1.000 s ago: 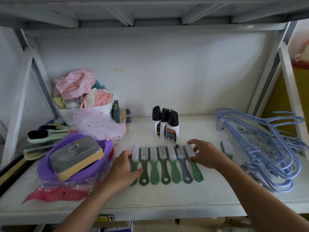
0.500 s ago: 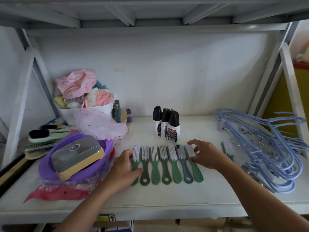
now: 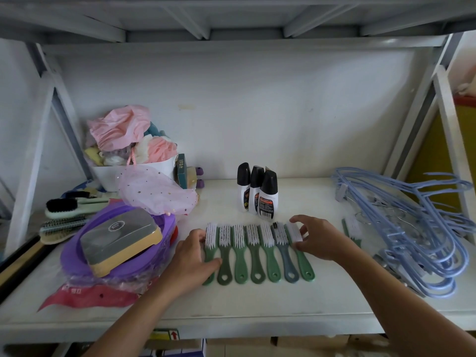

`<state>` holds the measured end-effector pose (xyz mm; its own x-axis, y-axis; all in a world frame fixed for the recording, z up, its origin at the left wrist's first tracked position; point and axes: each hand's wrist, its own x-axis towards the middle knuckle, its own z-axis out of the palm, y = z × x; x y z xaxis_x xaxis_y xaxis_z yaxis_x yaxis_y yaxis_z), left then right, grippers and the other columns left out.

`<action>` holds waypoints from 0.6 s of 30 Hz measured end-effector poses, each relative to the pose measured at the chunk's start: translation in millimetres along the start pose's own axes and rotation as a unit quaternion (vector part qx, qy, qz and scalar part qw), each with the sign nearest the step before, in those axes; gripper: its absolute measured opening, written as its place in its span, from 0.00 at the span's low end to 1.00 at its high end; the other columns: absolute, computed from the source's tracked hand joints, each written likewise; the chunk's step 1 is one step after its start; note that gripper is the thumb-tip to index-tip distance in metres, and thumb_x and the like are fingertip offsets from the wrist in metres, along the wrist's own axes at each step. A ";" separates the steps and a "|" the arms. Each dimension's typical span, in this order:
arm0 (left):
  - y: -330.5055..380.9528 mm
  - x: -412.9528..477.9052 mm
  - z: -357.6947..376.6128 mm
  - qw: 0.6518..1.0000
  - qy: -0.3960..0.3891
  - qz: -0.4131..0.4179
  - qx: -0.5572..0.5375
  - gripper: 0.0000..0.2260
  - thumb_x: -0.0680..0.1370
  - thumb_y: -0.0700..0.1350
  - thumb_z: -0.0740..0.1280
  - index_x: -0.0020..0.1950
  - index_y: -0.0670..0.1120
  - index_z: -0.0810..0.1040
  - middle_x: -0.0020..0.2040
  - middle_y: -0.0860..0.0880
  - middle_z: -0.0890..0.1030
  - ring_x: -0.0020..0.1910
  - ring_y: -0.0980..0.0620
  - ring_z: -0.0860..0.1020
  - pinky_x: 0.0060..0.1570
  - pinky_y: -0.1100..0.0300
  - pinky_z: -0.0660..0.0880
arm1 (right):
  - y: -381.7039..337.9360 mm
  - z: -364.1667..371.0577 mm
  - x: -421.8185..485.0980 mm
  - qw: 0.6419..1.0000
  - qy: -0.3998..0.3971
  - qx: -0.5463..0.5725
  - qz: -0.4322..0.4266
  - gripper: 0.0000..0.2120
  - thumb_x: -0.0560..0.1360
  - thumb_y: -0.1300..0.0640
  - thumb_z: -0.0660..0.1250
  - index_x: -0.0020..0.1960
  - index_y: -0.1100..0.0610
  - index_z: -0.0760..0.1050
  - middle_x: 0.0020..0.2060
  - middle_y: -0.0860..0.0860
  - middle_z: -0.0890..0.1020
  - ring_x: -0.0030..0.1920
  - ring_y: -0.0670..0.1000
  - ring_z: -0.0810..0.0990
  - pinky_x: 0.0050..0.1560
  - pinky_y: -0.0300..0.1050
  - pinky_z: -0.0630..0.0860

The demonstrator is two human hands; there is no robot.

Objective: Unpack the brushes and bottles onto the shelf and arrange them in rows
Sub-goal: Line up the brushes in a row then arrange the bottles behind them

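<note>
Left hand (image 3: 192, 256) grips the leftmost brush (image 3: 211, 235), right hand (image 3: 319, 238) pinches the rightmost brush (image 3: 305, 264); press inward evenly, handles parallel.

Bottle labels (image 3: 265, 206) too small, illegible

Filmed from one wide-angle camera worn on the head. Looked forward and slightly down, straight into the white shelf (image 3: 257, 300), close against its front edge.
</note>
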<state>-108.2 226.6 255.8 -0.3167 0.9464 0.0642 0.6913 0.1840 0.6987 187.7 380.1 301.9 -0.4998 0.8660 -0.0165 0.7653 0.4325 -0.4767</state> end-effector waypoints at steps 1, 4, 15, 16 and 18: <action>0.1 0.0 0.0 1.000 0.000 0.002 0.000 0.27 0.69 0.57 0.72 0.63 0.61 0.62 0.62 0.59 0.73 0.65 0.54 0.71 0.64 0.51 0.72 | -0.4 -0.4 -0.5 1.000 -0.001 0.000 -0.001 0.30 0.73 0.52 0.74 0.72 0.46 0.68 0.56 0.49 0.81 0.50 0.48 0.81 0.52 0.40 0.79; 0.5 -0.6 0.1 1.000 0.000 0.004 0.001 0.28 0.69 0.56 0.73 0.63 0.60 0.63 0.61 0.59 0.73 0.64 0.55 0.72 0.64 0.51 0.73 | -0.9 -0.9 -1.3 1.000 -0.001 -0.001 -0.003 0.30 0.73 0.52 0.74 0.72 0.46 0.68 0.56 0.50 0.81 0.50 0.48 0.81 0.52 0.40 0.79; 1.4 -1.9 0.0 1.000 0.010 0.013 0.011 0.28 0.69 0.54 0.75 0.63 0.58 0.64 0.60 0.57 0.74 0.64 0.53 0.72 0.64 0.54 0.72 | -3.3 -1.7 -3.1 1.000 0.000 -0.003 -0.003 0.30 0.72 0.53 0.74 0.72 0.47 0.68 0.54 0.50 0.81 0.50 0.48 0.81 0.55 0.44 0.80; 2.0 -2.0 -0.1 1.000 0.009 0.013 0.011 0.28 0.69 0.53 0.76 0.63 0.57 0.65 0.61 0.57 0.74 0.64 0.53 0.72 0.64 0.54 0.72 | -3.4 -1.6 -3.2 1.000 -0.001 -0.002 -0.004 0.30 0.72 0.53 0.74 0.72 0.47 0.68 0.54 0.49 0.81 0.50 0.48 0.81 0.55 0.44 0.79; 2.7 -1.8 -0.1 1.000 0.012 0.015 0.014 0.28 0.70 0.53 0.76 0.64 0.57 0.65 0.61 0.57 0.74 0.65 0.53 0.72 0.64 0.55 0.72 | -3.2 -1.5 -3.3 1.000 0.000 -0.002 -0.004 0.30 0.72 0.52 0.74 0.72 0.46 0.69 0.54 0.49 0.81 0.50 0.48 0.81 0.54 0.44 0.79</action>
<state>-105.8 225.4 257.6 -0.3107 0.9451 0.1013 0.7180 0.1635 0.6766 187.6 376.2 304.8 -0.5060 0.8625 -0.0116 0.7628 0.4412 -0.4727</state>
